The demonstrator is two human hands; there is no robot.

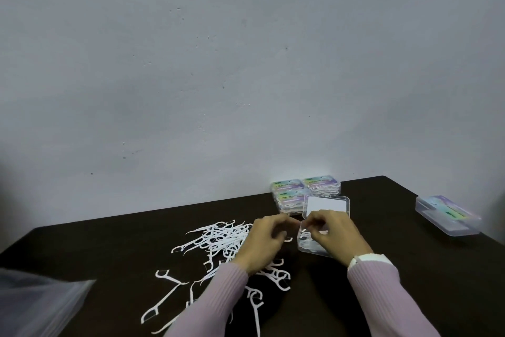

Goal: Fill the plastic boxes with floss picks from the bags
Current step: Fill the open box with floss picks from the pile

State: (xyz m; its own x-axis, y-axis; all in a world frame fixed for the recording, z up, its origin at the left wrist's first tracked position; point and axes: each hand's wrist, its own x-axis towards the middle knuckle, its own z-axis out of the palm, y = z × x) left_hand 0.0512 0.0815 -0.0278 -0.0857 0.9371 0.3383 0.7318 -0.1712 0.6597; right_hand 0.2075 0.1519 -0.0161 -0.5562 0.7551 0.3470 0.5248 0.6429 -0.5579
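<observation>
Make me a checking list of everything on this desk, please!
Surface: dark table, set against the wall.
Job's things: open clear box with its lid up, a few floss picks inside; loose floss picks spread on the table; stack of filled boxes behind; one closed box far right.
Clutter: clear plastic bag at the lower left edge.
Grippers: left hand curled over the pile, its hold unclear; right hand over the open box, fingers curled at its rim.
Cables: nothing seen.
Surroundings: plain grey wall.
</observation>
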